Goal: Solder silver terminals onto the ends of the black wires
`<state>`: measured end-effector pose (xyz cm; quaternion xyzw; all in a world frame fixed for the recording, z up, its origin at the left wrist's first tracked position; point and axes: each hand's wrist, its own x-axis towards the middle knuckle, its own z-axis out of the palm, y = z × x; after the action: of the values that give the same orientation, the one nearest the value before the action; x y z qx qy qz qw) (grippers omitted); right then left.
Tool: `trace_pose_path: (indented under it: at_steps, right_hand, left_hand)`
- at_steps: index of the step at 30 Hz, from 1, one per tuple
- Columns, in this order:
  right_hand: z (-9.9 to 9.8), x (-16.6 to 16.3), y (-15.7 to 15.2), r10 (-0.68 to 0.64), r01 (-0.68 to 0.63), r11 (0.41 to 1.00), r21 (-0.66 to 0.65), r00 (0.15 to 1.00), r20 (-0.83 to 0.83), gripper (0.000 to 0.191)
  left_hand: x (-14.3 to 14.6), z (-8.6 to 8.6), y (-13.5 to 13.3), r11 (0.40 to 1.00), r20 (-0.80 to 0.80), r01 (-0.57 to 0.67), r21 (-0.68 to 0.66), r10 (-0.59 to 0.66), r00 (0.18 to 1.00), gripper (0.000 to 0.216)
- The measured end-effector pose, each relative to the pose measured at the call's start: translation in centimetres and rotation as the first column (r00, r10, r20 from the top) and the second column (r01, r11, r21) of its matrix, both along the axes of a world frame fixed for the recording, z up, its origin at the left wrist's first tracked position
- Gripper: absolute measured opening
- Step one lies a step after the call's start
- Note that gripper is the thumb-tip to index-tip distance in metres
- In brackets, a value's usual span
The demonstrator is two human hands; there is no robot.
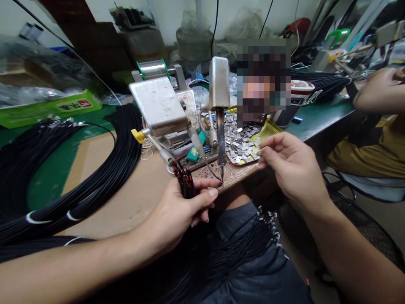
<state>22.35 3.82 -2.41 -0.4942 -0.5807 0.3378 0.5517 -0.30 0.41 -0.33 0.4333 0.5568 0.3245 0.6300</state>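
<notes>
My left hand [190, 202] is closed around a bunch of thin black cables [185, 179] whose ends show red tips. One cable end is pinched between its thumb and forefinger, right at the tip of an upright soldering iron [221, 147]. A thin wire from the solder feeder nozzle [198, 143] reaches the same spot. My right hand [292, 169] is raised at the right, thumb and fingers pinched together beside a yellow tray [274, 128]. Small silver USB plugs [242, 145] lie in that tray. Whatever the right fingertips hold is too small to make out.
Large coils of black cable [104, 177] lie on the left over cardboard [95, 154]. A solder spool [153, 69] stands behind the metal-cased holder [158, 103]. More cables with silver plugs [268, 223] rest across my lap. Another person's arm [379, 90] is at the right.
</notes>
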Motion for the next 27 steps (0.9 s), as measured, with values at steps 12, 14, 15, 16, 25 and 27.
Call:
trace_pose_path:
  at_steps: [12,14,15,16,25,27]
  right_hand:
    - [-1.4,-4.9,-2.8,0.197,-0.327,0.911,-0.251,0.880,-0.431,0.028]
    - [-1.4,-5.0,-2.9,0.191,-0.345,0.905,-0.247,0.851,-0.489,0.032]
    - [-1.4,-5.1,-2.9,0.185,-0.345,0.906,-0.245,0.843,-0.504,0.032]
    - [-1.4,-5.2,-2.9,0.180,-0.342,0.907,-0.244,0.841,-0.511,0.032]
    - [-1.7,-5.4,-3.0,0.174,-0.333,0.915,-0.229,0.837,-0.520,0.027]
    - [-1.7,-5.4,-3.0,0.172,-0.331,0.915,-0.229,0.836,-0.521,0.027]
  left_hand:
    - [0.5,0.5,0.0,0.997,-0.030,-0.062,0.049,0.064,0.998,0.025]
    - [0.4,0.4,0.1,0.997,-0.028,-0.058,0.050,0.060,0.998,0.026]
    - [0.4,0.3,0.1,0.997,-0.028,-0.057,0.051,0.058,0.998,0.026]
    - [0.4,0.3,0.1,0.997,-0.029,-0.055,0.054,0.057,0.998,0.026]
    - [0.4,0.3,0.0,0.996,-0.017,-0.045,0.079,0.047,0.999,0.024]
    - [0.3,0.3,0.0,0.995,-0.016,-0.047,0.083,0.048,0.999,0.024]
